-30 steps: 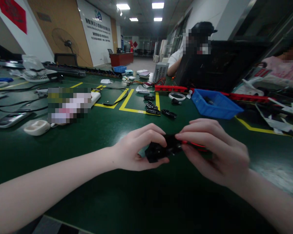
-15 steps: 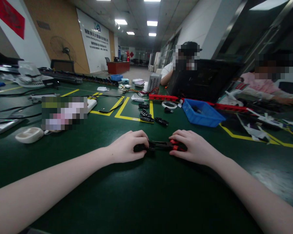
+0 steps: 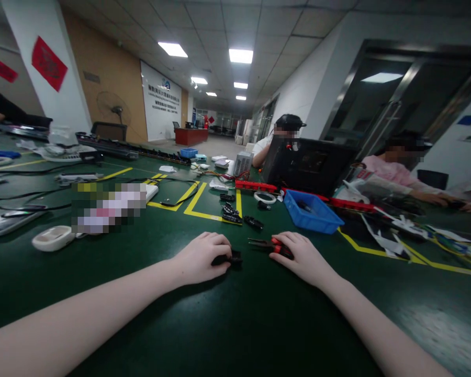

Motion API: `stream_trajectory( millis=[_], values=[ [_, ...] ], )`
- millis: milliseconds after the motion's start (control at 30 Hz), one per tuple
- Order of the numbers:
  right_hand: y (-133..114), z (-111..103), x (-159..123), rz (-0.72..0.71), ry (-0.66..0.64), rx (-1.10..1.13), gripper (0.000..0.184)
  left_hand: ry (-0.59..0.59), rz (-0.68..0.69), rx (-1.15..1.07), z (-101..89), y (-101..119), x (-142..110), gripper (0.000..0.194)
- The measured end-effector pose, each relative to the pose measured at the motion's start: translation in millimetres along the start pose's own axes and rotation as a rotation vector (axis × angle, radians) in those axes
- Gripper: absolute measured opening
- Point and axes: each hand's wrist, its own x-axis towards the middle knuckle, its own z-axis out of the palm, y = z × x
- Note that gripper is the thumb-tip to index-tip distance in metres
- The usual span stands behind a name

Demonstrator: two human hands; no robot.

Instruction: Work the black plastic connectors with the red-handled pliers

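Resting on the green surface, a white case lies at the left, and farther right the left hand has its fingers clamped on a small black part, whose end sticks out toward the right. Beyond it, a cluster of black pieces sits by the right corner of a yellow tape outline, with a single black piece just outside. Apart from the black part, red-handled pliers point left, tips slightly parted, their handles clamped in the fingers of the right hand, near a blue bin.
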Motion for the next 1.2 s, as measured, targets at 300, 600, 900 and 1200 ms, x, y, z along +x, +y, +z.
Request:
stream_trajectory(
  millis=[300, 600, 900, 1200],
  values=[
    [18.6, 2.8, 3.5, 0.080, -0.027, 0.091, 0.045, -0.017, 0.006, 0.008, -0.4, 1.7, 4.9, 0.015],
    [10.7, 4.5, 3.4, -0.096, 0.227, -0.073, 0.043, -0.022, 0.041, -0.063, -0.1, -4.0, 6.3, 0.016],
    [-16.8, 1.3, 2.3, -0.428, 0.373, 0.008, 0.040, -0.020, 0.016, -0.124, 2.0, -9.3, 8.3, 0.014],
    [-19.7, 7.2, 0.8, -0.339, 0.260, 0.026, 0.045, -0.022, 0.015, -0.138, 0.8, -7.5, 7.0, 0.014]
  ],
)
